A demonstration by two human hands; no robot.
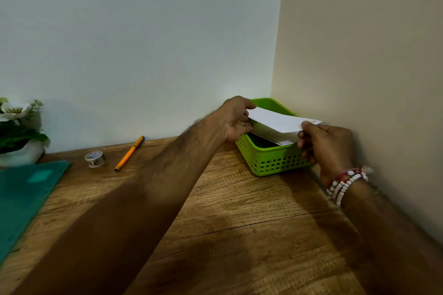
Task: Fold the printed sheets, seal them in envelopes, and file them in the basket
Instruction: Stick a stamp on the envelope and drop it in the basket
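A white envelope (278,121) hangs tilted just over the green plastic basket (271,163), which sits in the far right corner of the wooden desk. My left hand (236,118) pinches the envelope's left end. My right hand (326,146), with beaded bracelets on the wrist, pinches its right end. A second white envelope (273,135) lies under the first one, leaning inside the basket. The basket's inside is dark and mostly hidden.
An orange pen (129,153) and a roll of tape (95,158) lie by the back wall. A teal folder (21,199) covers the desk's left side, with a potted white flower (16,132) behind it. A beige wall (371,67) stands close on the right.
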